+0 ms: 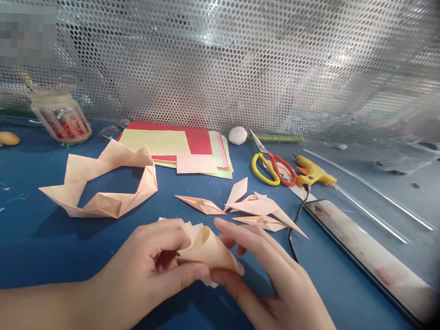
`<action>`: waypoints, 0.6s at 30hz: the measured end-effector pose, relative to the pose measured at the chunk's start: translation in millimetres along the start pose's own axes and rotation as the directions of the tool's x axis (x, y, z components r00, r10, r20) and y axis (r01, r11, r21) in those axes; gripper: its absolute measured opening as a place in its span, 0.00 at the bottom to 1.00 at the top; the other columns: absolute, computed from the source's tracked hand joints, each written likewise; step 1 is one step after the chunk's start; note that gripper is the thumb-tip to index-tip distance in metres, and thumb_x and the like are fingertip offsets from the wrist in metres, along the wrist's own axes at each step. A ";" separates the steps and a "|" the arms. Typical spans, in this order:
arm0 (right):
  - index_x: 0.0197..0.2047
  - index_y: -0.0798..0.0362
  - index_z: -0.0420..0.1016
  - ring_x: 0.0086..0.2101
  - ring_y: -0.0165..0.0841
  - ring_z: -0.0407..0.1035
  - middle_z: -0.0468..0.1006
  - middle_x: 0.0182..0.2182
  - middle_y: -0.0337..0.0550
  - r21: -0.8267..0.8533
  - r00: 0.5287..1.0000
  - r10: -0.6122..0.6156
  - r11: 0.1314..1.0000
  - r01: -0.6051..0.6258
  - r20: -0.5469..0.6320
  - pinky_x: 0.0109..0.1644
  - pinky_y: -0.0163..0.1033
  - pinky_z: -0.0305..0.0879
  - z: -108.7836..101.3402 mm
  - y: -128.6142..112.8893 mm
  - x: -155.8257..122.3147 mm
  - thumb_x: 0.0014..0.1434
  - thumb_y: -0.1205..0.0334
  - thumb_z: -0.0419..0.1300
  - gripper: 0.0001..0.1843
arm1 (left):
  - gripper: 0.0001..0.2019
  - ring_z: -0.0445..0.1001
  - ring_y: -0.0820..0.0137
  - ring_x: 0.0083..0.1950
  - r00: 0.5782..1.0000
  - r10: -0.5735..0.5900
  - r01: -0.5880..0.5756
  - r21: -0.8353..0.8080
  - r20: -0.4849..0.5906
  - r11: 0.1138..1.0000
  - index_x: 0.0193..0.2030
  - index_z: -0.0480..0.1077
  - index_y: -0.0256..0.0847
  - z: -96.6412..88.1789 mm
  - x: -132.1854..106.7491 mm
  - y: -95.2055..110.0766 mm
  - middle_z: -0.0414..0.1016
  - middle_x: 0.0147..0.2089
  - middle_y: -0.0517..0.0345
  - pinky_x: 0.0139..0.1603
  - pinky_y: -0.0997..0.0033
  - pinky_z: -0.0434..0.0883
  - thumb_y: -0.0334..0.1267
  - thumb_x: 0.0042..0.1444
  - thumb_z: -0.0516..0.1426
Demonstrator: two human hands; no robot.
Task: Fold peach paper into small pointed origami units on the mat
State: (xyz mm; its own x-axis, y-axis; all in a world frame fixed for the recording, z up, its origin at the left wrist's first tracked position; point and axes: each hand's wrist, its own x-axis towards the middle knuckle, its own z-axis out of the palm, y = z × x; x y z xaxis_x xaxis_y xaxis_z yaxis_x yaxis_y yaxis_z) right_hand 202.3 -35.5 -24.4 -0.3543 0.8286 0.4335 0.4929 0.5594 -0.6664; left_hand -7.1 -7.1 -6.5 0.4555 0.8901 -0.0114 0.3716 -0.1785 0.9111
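Note:
Between my two hands, just above the blue tabletop, is a curled piece of folded peach paper (pixel 212 250). My left hand (pixel 157 259) is closed around its left side, thumb along the lower edge. On the other side my right hand (pixel 262 269) pinches the lower right edge with its thumb, its fingers curved behind the paper and partly hidden. Just beyond lie several small folded peach paper pieces (pixel 254 205), pointed at the ends. A ring of folded peach paper (pixel 84 171) stands to the left of them.
Stacked coloured paper (pixel 201 142) lies at the back. Yellow-and-red-handled scissors (pixel 274 167), a yellow glue gun (pixel 314 174) and clear glue sticks (pixel 374 215) are right of it. A phone (pixel 372 259) lies at the right, a glass jar (pixel 63 119) far left. A perforated metal screen (pixel 210 62) closes the back.

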 end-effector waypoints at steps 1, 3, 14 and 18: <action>0.61 0.39 0.63 0.39 0.29 0.76 0.80 0.42 0.35 0.030 0.999 0.033 0.999 -0.033 0.009 0.46 0.29 0.72 -0.4 -0.4 -0.7 0.63 0.70 0.60 0.27 | 0.15 0.63 0.74 0.30 1.000 -0.001 0.001 -0.002 0.012 1.000 0.26 0.72 0.41 -0.9 0.4 0.1 0.63 0.27 0.65 0.30 0.75 0.61 0.49 0.57 0.61; 0.57 0.42 0.68 0.31 0.28 0.76 0.81 0.35 0.33 0.100 0.991 0.125 0.986 -0.130 0.050 0.40 0.28 0.73 -1.0 -1.5 -0.9 0.63 0.69 0.60 0.21 | 0.16 0.66 0.74 0.31 0.999 0.001 -0.001 -0.014 0.037 1.000 0.27 0.75 0.42 -2.6 1.6 0.7 0.66 0.28 0.64 0.31 0.75 0.63 0.51 0.56 0.61; 0.42 0.50 0.73 0.33 0.34 0.72 0.77 0.32 0.40 0.463 0.857 0.454 0.723 -0.514 0.243 0.38 0.36 0.70 6.4 -4.4 7.4 0.63 0.54 0.61 0.09 | 0.05 0.72 0.76 0.30 0.968 -0.219 0.250 -0.400 0.123 0.882 0.28 0.77 0.43 1.5 -1.8 15.0 0.76 0.26 0.70 0.32 0.81 0.67 0.35 0.44 0.68; 0.31 0.51 0.69 0.27 0.30 0.64 0.71 0.25 0.36 0.468 0.853 0.449 0.713 -0.522 0.268 0.31 0.32 0.63 4.0 -6.9 8.6 0.62 0.51 0.62 0.14 | 0.04 0.73 0.75 0.31 0.974 -0.180 0.221 -0.415 0.136 0.883 0.31 0.79 0.46 -0.6 -2.0 13.8 0.77 0.28 0.69 0.33 0.81 0.68 0.34 0.46 0.67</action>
State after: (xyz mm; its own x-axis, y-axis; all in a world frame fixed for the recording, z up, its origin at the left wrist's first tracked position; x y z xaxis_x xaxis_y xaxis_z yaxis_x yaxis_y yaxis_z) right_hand 192.7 -32.4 -18.6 -0.2937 0.9515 -0.0916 0.1642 -0.0442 -0.9854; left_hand -3.3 -11.0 6.3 0.4873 0.8422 -0.2309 0.0931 0.2128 0.9727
